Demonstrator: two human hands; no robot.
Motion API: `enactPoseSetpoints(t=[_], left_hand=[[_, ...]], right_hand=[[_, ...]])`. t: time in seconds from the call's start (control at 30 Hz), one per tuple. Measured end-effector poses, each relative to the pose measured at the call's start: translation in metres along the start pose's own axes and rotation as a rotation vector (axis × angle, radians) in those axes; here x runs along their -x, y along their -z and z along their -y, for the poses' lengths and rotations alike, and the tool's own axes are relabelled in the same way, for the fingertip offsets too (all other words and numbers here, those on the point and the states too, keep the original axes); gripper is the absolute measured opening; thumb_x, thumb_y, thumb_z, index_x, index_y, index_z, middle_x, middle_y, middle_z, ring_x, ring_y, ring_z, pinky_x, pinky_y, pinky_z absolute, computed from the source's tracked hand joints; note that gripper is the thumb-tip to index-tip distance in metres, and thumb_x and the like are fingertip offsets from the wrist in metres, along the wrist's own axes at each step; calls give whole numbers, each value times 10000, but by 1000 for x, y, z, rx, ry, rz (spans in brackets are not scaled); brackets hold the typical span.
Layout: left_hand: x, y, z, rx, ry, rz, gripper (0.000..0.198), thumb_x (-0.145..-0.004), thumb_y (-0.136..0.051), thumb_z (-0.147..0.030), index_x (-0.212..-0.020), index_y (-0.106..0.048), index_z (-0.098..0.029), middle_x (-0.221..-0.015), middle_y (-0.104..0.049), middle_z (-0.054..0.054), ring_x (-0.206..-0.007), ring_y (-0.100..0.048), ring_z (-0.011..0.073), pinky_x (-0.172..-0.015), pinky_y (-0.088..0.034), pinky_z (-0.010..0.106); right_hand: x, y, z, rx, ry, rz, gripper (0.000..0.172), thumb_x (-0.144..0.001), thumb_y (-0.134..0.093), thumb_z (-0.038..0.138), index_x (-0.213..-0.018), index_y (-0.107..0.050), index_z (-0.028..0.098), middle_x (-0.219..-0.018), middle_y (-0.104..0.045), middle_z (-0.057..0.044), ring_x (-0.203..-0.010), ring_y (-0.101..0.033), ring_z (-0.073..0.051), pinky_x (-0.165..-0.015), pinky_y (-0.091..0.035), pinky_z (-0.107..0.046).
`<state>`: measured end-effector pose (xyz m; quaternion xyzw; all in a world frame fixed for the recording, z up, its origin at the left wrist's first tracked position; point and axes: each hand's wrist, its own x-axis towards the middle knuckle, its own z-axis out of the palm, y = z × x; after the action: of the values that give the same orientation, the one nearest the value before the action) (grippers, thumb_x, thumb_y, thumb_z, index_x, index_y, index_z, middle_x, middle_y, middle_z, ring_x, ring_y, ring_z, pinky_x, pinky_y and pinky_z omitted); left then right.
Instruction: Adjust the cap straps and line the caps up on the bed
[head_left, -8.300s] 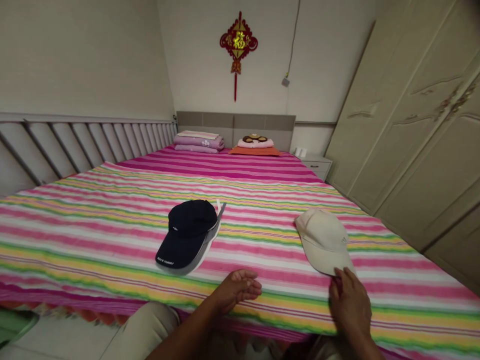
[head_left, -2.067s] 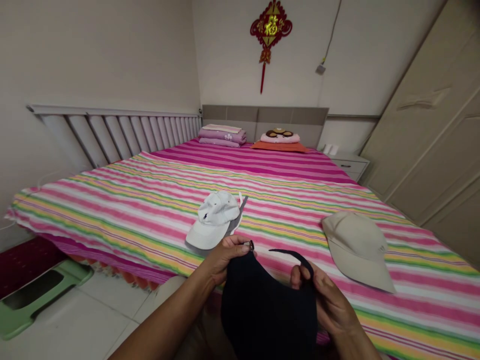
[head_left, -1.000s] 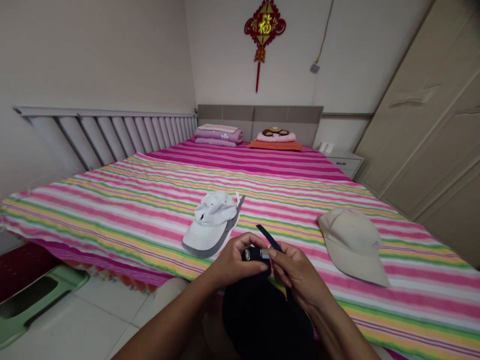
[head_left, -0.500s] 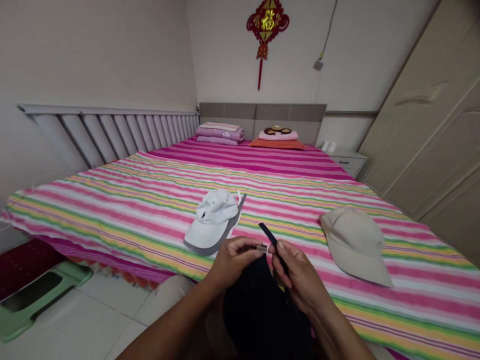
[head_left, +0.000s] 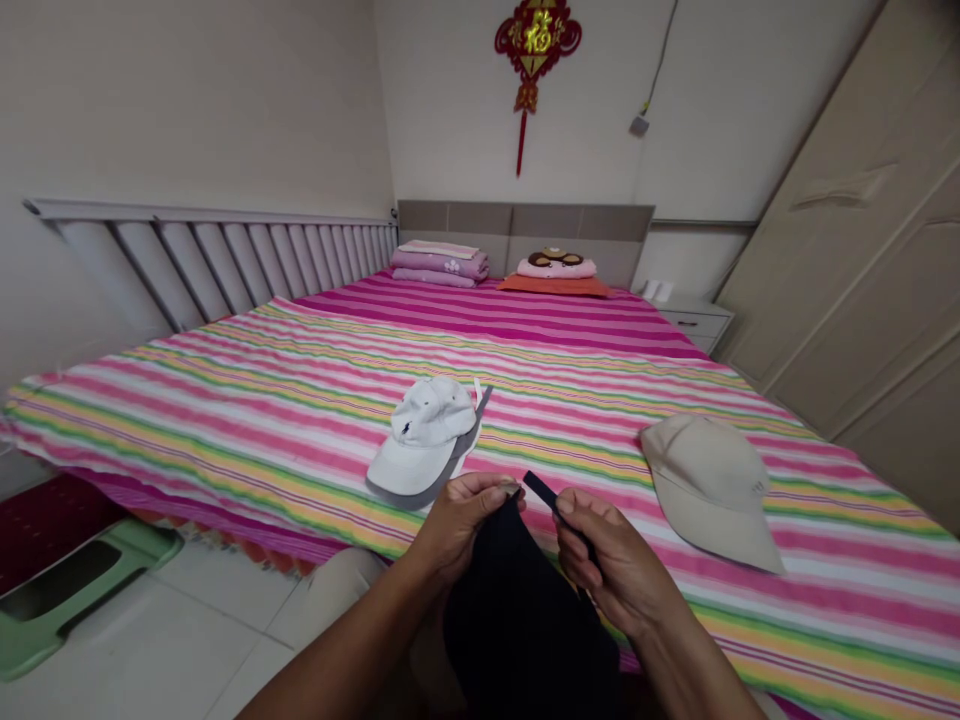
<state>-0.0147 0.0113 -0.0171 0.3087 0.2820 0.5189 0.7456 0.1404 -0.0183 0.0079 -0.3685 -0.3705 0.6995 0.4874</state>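
I hold a navy cap upside down over my lap at the bed's near edge. My left hand pinches the back of the cap at its buckle. My right hand is closed on the cap's dark adjuster strap, whose free end sticks up between the hands. A white cap lies on a grey cap just beyond my left hand. A beige cap rests on the striped sheet to the right.
The bed has a pink striped sheet, folded bedding and a pillow at the headboard. A wardrobe stands on the right, a nightstand beside it. A green stool sits on the floor at left.
Earlier the navy cap lay on the bed on top of the white one; I picked it up. In the last second my hands drew slightly apart along the strap.
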Motion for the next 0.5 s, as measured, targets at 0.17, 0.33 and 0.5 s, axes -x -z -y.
enactPoseSetpoints(t=[0.17, 0.33, 0.5], left_hand=[[0, 0, 0, 7, -22, -12, 240, -530, -755, -193, -739, -665, -114, -656, -680, 43, -611, -617, 127, -568, -435, 193], [0, 0, 0, 3, -27, -6, 251, -519, -761, -192, -741, -667, -121, -664, -682, 37, -617, -620, 128, -591, -438, 203], [0, 1, 1, -23, -37, -15, 246, -518, -761, -190, -736, -671, -119, -648, -678, 34, -599, -602, 110, -606, -428, 202]], right_hand=[[0, 1, -3, 6, 18, -9, 243, -698, -602, 313, -563, -453, 177, -385, -397, 83, -303, -260, -33, -323, -218, -169], [-1, 1, -4, 14, 13, -4, 235, -699, -590, 298, -556, -448, 175, -388, -389, 83, -308, -258, -32, -335, -208, -169], [-1, 1, -4, 2, -2, 9, 230, -707, -583, 295, -563, -451, 174, -389, -383, 83, -313, -244, -29, -338, -185, -171]])
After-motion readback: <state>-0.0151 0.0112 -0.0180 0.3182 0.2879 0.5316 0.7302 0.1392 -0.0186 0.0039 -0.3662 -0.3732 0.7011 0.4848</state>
